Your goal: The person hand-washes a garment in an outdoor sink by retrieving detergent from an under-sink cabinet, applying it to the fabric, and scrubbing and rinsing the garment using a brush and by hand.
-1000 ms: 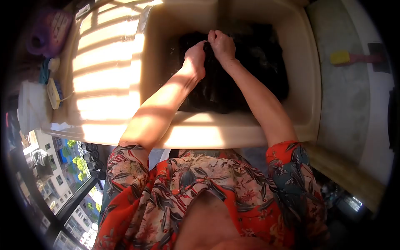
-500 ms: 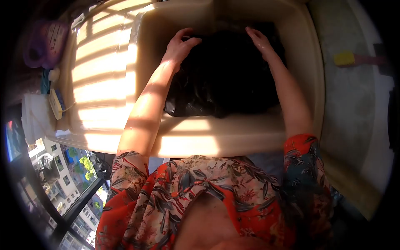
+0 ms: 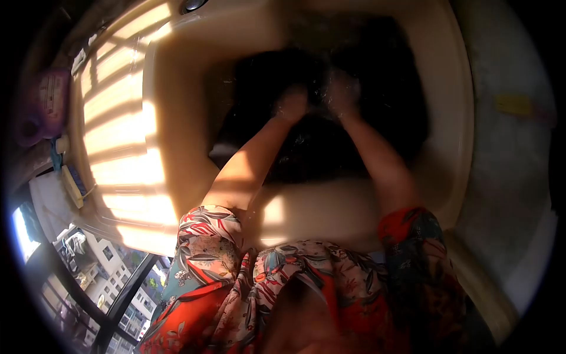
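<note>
A dark, wet mass that looks like cloth lies in water in the deep part of a beige laundry sink. Over its middle, my left hand reaches down, blurred, with the fingers lost against the dark material. Close beside it is my right hand, also smeared by motion and partly in the water. Both hands touch the dark mass or the water over it. Whether either one grips a fold cannot be made out.
Sunlit ribbed washboard forms the sink's left side. Beyond it are a purple bottle and a brush. A blurred yellow-ended tool lies on the grey ledge at right. Window bars stand at lower left.
Both hands have come down and inward from the far sides of the dark mass to its middle. The mass is spread wider, with small splashes showing. The camera view has shifted.
</note>
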Motion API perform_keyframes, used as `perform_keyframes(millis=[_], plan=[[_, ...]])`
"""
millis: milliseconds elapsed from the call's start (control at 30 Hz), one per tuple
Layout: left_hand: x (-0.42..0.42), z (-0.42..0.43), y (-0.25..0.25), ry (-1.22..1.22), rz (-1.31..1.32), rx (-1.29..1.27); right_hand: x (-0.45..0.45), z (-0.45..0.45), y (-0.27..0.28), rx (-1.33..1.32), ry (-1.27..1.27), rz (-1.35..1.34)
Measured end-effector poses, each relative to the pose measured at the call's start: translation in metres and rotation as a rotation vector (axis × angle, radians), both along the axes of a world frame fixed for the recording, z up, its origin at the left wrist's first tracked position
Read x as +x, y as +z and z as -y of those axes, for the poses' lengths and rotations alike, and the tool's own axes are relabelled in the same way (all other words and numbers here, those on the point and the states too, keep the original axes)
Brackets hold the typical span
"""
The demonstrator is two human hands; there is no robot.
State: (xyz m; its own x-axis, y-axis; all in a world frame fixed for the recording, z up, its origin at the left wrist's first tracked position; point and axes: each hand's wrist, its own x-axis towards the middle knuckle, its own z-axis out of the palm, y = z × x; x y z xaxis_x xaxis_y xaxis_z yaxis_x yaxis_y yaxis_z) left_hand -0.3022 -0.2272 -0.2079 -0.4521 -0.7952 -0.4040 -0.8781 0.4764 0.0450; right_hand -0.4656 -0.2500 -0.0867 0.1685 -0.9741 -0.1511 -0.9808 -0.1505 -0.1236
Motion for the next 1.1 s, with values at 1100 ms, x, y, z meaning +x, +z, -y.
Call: perform_keyframes(millis=[1100], plan=[[0.035,0.034,0.095,0.873,-0.846,0.25,-0.029,0.048,0.0,-0.009,-0.035,0.287]])
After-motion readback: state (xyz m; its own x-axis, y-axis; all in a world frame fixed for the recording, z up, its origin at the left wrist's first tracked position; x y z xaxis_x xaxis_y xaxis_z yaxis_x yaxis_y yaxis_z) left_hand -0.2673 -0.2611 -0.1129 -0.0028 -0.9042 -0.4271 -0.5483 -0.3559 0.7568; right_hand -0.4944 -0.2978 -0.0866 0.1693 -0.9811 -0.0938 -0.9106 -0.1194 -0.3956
